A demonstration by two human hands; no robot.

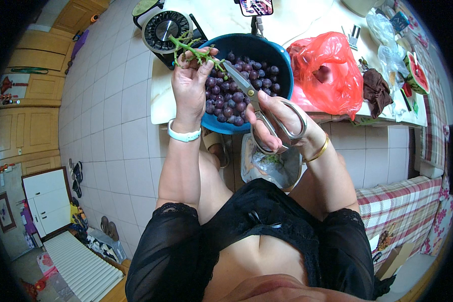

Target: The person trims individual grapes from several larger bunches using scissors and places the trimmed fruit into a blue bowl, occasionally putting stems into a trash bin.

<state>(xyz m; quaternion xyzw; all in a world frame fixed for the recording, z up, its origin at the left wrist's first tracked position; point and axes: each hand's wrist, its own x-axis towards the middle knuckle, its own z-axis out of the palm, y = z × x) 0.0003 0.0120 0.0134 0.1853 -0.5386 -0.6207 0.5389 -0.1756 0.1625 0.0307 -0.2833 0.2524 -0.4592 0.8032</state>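
My left hand (190, 81) pinches a green grape stem (190, 49), nearly bare, over the left rim of a blue plastic basin (288, 64). One tiny green grape hangs near the stem's right end. Metal scissors (251, 92) are in my right hand (277, 117), with fingers through the handle loops. Their blades point up and left, close together, the tips just right of the stem. Loose dark purple grapes (230, 98) lie in the basin below both hands.
A round black device (167, 30) stands left of the basin, a phone (256, 6) on a stand behind it. On the table's right are a red plastic bag (332, 79), a brown cloth (376, 90) and a cut watermelon (417, 75). Below the table edge sits a lined waste bin (271, 170).
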